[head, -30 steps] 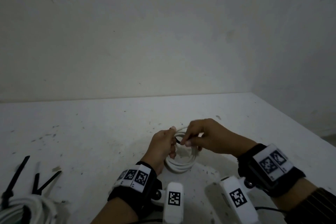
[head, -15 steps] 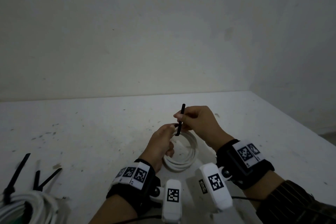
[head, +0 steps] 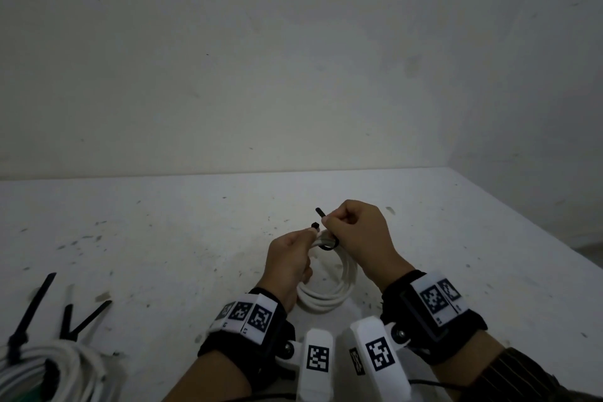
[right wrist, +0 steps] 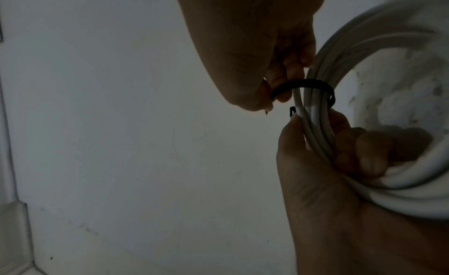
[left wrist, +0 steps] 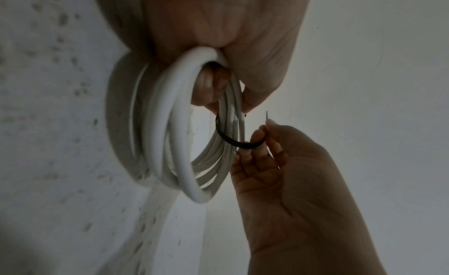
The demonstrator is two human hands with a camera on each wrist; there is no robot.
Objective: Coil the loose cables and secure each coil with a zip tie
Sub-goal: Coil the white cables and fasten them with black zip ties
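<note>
Head view | zip tie [head: 327,240] tail hidden in R hand [head: 354,232]

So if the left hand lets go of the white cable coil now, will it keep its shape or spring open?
Probably it loosens: the black zip tie wraps the white cable coil but its tail looks not yet threaded. The strands look springy, held bunched only by the left hand.

Round coil of white plastic cable [head: 339,287], upper side lifted off the table in my grip; thin black plastic zip tie [right wrist: 303,85] looped around its strands, ends unjoined.
</note>
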